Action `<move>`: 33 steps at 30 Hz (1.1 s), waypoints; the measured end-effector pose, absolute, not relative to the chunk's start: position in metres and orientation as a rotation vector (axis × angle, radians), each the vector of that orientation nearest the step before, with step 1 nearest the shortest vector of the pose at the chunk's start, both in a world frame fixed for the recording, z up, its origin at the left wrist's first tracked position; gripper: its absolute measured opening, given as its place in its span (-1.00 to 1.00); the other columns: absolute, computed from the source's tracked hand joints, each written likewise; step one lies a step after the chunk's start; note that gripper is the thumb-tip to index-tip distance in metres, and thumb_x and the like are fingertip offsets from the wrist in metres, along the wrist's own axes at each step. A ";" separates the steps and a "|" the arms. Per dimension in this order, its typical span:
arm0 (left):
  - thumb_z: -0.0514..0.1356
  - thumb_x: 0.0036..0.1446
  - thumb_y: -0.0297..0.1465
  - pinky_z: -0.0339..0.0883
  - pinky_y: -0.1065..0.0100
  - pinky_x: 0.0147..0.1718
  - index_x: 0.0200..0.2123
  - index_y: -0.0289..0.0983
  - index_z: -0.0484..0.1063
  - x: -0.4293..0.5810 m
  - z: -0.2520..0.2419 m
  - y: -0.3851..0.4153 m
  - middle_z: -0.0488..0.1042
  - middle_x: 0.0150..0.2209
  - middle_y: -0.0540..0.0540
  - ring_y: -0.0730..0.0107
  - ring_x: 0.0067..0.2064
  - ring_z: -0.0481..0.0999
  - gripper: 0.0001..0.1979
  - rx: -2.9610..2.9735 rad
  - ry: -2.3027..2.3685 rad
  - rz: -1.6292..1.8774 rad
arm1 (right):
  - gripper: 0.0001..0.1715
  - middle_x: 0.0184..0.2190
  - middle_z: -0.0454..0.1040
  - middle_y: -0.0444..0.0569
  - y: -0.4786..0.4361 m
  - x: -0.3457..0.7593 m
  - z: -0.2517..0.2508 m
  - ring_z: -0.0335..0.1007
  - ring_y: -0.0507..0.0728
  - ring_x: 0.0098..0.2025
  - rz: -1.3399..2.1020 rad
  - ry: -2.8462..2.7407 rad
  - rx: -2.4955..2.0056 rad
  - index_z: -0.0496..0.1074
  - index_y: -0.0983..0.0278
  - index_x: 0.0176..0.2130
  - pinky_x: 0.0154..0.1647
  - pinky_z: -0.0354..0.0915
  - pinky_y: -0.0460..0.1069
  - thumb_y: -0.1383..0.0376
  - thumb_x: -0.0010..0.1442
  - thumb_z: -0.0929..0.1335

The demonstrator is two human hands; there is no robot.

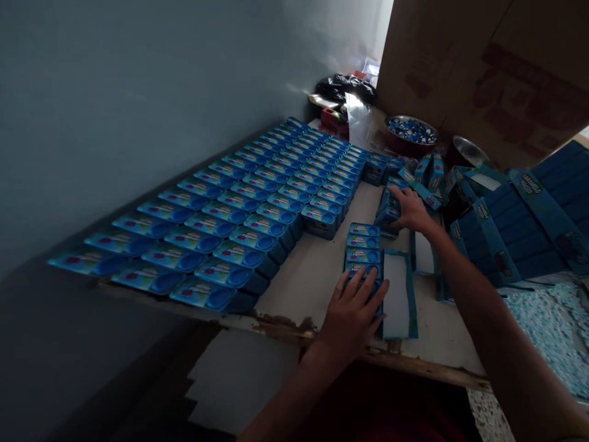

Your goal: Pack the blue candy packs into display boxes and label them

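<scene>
My left hand (352,310) lies palm down with its fingers spread over the near end of a short row of small blue packs (363,240). Farther back, my right hand (411,210) has its fingers curled over a group of blue packs (388,205), gripping it from the right side. Beside my left hand, an open blue carton with a white inner face (396,298) lies flat. To the left, many similar blue packs with printed lids (225,255) stand in close rows across the table.
Several blue printed cartons (432,175) lie at the right, by large stacked blue boxes (529,215). A metal bowl of small blue and white pieces (411,132) stands at the back, near another bowl (467,150). The worn table edge (285,328) runs along the front.
</scene>
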State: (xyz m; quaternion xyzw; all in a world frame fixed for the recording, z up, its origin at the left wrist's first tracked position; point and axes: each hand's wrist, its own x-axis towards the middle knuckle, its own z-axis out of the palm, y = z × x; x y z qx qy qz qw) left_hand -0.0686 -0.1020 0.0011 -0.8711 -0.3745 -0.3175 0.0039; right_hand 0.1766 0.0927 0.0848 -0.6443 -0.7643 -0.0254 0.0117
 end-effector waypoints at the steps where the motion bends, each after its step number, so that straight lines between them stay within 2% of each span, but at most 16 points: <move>1: 0.38 0.26 -0.30 0.31 -0.19 0.32 0.32 -0.15 0.47 -0.067 -0.001 -0.103 0.47 0.35 -0.24 -0.21 0.34 0.46 -0.43 -2.716 -1.207 -1.000 | 0.39 0.29 0.31 0.24 0.089 0.177 0.085 0.28 0.49 0.24 -0.098 -2.374 -2.034 0.08 0.18 0.56 0.22 0.29 0.27 0.15 -0.08 0.64; 5: 0.31 0.29 -0.35 0.29 -0.18 0.33 0.31 -0.15 0.48 -0.064 -0.004 -0.108 0.50 0.32 -0.22 -0.17 0.34 0.46 -0.48 -2.700 -1.268 -1.036 | 0.35 0.28 0.31 0.30 0.080 0.181 0.084 0.27 0.55 0.26 -0.239 -2.322 -2.125 0.10 0.19 0.55 0.24 0.28 0.33 0.14 -0.05 0.63; 9: 0.30 0.28 -0.35 0.28 -0.16 0.33 0.32 -0.15 0.47 -0.064 -0.002 -0.108 0.50 0.33 -0.20 -0.16 0.34 0.45 -0.47 -2.693 -1.270 -1.035 | 0.37 0.37 0.24 0.35 0.089 0.182 0.083 0.23 0.60 0.35 -0.154 -2.414 -2.151 0.07 0.21 0.56 0.34 0.21 0.37 0.21 -0.06 0.62; 11: 0.32 0.28 -0.34 0.27 -0.14 0.33 0.32 -0.14 0.47 -0.065 -0.001 -0.107 0.50 0.33 -0.18 -0.13 0.34 0.45 -0.46 -2.686 -1.267 -1.030 | 0.40 0.50 0.07 0.34 0.098 0.184 0.078 0.02 0.60 0.51 -0.068 -2.465 -2.132 0.03 0.21 0.57 0.47 0.06 0.39 0.26 -0.06 0.62; 13: 0.34 0.27 -0.31 0.25 -0.11 0.34 0.31 -0.12 0.47 -0.065 -0.002 -0.107 0.50 0.33 -0.15 -0.09 0.34 0.45 -0.46 -2.684 -1.269 -1.015 | 0.49 0.60 -0.17 0.31 0.109 0.186 0.072 -0.31 0.56 0.62 -0.004 -2.458 -2.122 -0.05 0.20 0.59 0.55 -0.17 0.44 0.28 -0.09 0.64; 14: 0.34 0.27 -0.29 0.24 -0.09 0.35 0.31 -0.11 0.48 -0.065 -0.003 -0.107 0.50 0.33 -0.14 -0.08 0.34 0.45 -0.46 -2.684 -1.273 -1.005 | 0.55 0.62 -0.27 0.29 0.115 0.187 0.070 -0.44 0.54 0.64 0.019 -2.441 -2.118 -0.10 0.20 0.60 0.56 -0.27 0.46 0.26 -0.12 0.65; 16: 0.35 0.27 -0.27 0.21 -0.08 0.36 0.30 -0.09 0.48 -0.065 -0.005 -0.107 0.50 0.34 -0.13 -0.06 0.35 0.45 -0.46 -2.682 -1.275 -0.996 | 0.64 0.63 -0.38 0.29 0.125 0.187 0.068 -0.57 0.52 0.65 0.070 -2.428 -2.099 -0.17 0.20 0.61 0.55 -0.38 0.51 0.24 -0.15 0.68; 20: 0.37 0.26 -0.27 0.17 -0.07 0.38 0.32 -0.08 0.47 -0.066 -0.006 -0.107 0.49 0.34 -0.12 -0.05 0.34 0.45 -0.44 -2.675 -1.273 -0.989 | 0.58 0.63 -0.43 0.29 0.134 0.184 0.073 -0.61 0.55 0.64 0.253 -2.482 -2.074 -0.13 0.18 0.60 0.52 -0.39 0.59 0.30 -0.13 0.66; 24: 0.39 0.26 -0.28 0.16 -0.04 0.40 0.33 -0.06 0.46 -0.068 -0.005 -0.106 0.49 0.34 -0.10 -0.04 0.35 0.45 -0.42 -2.685 -1.274 -0.993 | 0.23 0.63 -0.44 0.26 0.126 0.180 0.076 -0.60 0.54 0.64 0.353 -2.433 -2.045 0.05 0.23 0.56 0.52 -0.21 0.58 0.47 0.05 0.50; 27: 0.38 0.27 -0.30 0.15 -0.04 0.41 0.33 -0.07 0.46 -0.069 -0.004 -0.106 0.49 0.35 -0.11 -0.04 0.36 0.44 -0.43 -2.693 -1.264 -1.006 | 0.04 0.63 -0.32 0.27 0.122 0.168 0.075 -0.48 0.49 0.65 0.400 -2.465 -1.976 0.17 0.31 0.51 0.54 -0.08 0.49 0.54 0.12 0.37; 30: 0.38 0.27 -0.30 0.14 -0.05 0.42 0.33 -0.08 0.46 -0.070 -0.003 -0.106 0.48 0.35 -0.12 -0.04 0.36 0.44 -0.43 -2.695 -1.267 -1.010 | 0.11 0.62 -0.22 0.25 0.121 0.149 0.075 -0.38 0.49 0.65 0.319 -2.419 -1.979 0.04 0.23 0.56 0.52 -0.07 0.53 0.54 0.14 0.37; 32: 0.38 0.26 -0.29 0.15 -0.05 0.42 0.34 -0.08 0.46 -0.070 -0.004 -0.106 0.49 0.35 -0.12 -0.04 0.36 0.45 -0.42 -2.698 -1.268 -1.004 | 0.19 0.60 -0.15 0.30 0.115 0.140 0.072 -0.29 0.54 0.63 0.113 -2.279 -2.001 -0.06 0.20 0.58 0.50 0.01 0.51 0.47 0.15 0.45; 33: 0.39 0.26 -0.29 0.15 -0.04 0.42 0.34 -0.07 0.46 -0.070 -0.004 -0.106 0.48 0.35 -0.11 -0.04 0.36 0.45 -0.42 -2.697 -1.267 -1.004 | 0.19 0.57 -0.07 0.35 0.109 0.137 0.069 -0.19 0.58 0.60 -0.017 -2.172 -2.028 -0.04 0.23 0.57 0.46 0.08 0.49 0.40 0.15 0.50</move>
